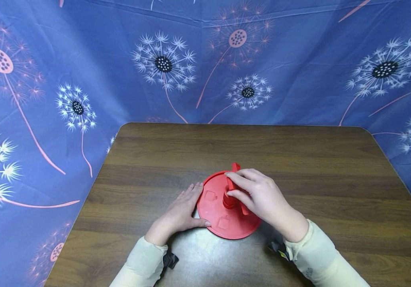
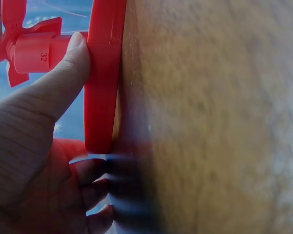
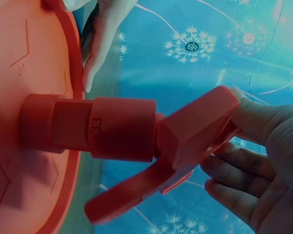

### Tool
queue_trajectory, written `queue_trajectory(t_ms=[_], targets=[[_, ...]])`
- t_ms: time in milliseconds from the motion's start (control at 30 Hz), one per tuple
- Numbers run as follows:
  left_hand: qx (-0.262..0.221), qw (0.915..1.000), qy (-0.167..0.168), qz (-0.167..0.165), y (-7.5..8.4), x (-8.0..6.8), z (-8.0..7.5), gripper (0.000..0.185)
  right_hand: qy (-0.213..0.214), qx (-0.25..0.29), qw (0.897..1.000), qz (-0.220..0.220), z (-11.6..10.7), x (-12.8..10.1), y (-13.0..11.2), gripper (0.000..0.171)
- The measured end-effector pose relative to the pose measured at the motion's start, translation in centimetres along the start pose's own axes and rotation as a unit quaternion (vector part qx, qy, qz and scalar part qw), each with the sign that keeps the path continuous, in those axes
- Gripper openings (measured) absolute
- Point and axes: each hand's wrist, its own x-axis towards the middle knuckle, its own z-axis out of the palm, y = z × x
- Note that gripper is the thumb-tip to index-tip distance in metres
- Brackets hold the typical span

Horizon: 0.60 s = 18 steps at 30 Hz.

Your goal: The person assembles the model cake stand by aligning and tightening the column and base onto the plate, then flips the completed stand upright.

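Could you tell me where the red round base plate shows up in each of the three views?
Head: red round base plate lies low centre on the wooden table, between both hands.
Left wrist: seen edge-on as an upright red band, left of centre, against the table.
Right wrist: fills the left edge.
Shared landmark: the red post rising from its middle.

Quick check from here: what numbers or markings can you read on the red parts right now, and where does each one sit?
"33": on the side of the red sleeve on the post, right wrist view.
"32": on the red post segment, left wrist view.
A small embossed mark, perhaps "31", on the red disc beside an outlined square: too faint to read for sure.
Head view: no text readable.
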Motion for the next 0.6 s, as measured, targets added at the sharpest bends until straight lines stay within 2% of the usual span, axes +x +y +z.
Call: queue_trajectory(t_ms=[167,367,600], targets=[[0.001,1.0000,0.004,0.004,0.0,-0.1,-0.1,0.110,-0.020,-0.011,0.999,-0.026,0.3,0.7,-0.5,0.046],[-0.004,1.0000,0.006,0.003,-0.1,-0.2,-0.1,0.110,-0.040,0.004,0.997,-0.061,1.4,1.1,-0.9,0.045],[0.001,1.0000,0.005,0.006,-0.1,-0.2,-0.1,0.110,-0.052,0.032,0.996,-0.071,2.5,0.8,-0.8,0.033]])
